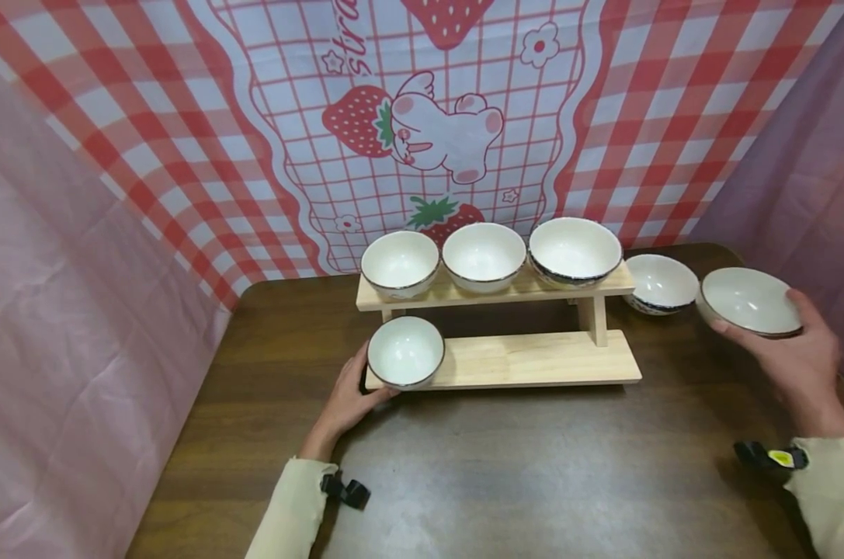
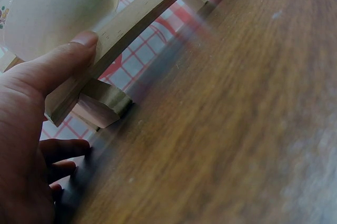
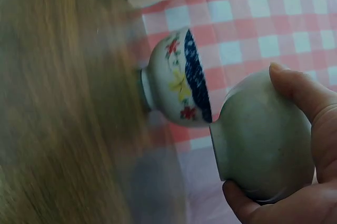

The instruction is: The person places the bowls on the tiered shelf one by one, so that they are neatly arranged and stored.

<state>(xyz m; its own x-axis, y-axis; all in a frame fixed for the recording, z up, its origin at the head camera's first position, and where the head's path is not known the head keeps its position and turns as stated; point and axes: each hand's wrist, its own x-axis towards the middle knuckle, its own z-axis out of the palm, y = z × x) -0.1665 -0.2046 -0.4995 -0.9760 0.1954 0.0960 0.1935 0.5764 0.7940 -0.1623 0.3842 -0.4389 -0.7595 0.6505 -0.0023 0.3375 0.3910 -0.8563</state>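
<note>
My left hand (image 1: 348, 396) curls round the left side of a white bowl (image 1: 405, 352) with a dark rim, at the left end of the lower board of a wooden two-tier shelf (image 1: 526, 361). In the left wrist view its thumb (image 2: 68, 60) lies against the board's front edge by the bowl, the other fingers below. Out to the right, my right hand (image 1: 802, 349) grips a plain pale bowl (image 3: 268, 139) by its sides, thumb and fingers spread round it. Beside it stands a bowl with a blue band and painted flowers (image 3: 179, 79).
Three white bowls line the upper board: a left one (image 1: 401, 264), a middle one (image 1: 484, 256) and a right one (image 1: 575, 248). The shelf stands on a brown wooden table (image 1: 519, 466). Behind hangs a red-checked cloth (image 1: 645, 116), with pinkish curtains at both sides.
</note>
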